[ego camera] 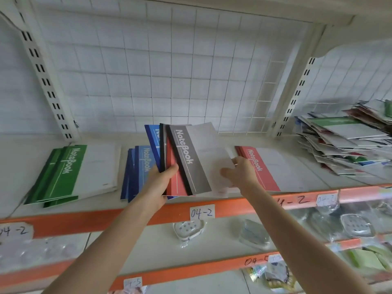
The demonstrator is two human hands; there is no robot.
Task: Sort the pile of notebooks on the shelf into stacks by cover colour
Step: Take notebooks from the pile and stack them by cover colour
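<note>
Grey notebook (192, 166) — cover reads "NoteBook"; shelf label (202, 212) — "04-2".

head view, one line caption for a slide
Left hand grips fanned notebooks, right hand pinches the top grey notebook, over green stack, blue stack, red stack; unsorted pile far right.

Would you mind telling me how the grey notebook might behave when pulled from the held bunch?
Probably bendy: the grey notebook looks thin. Likely slippery: the held notebooks lie fanned apart. Seemingly light: the left hand grips several.
</note>
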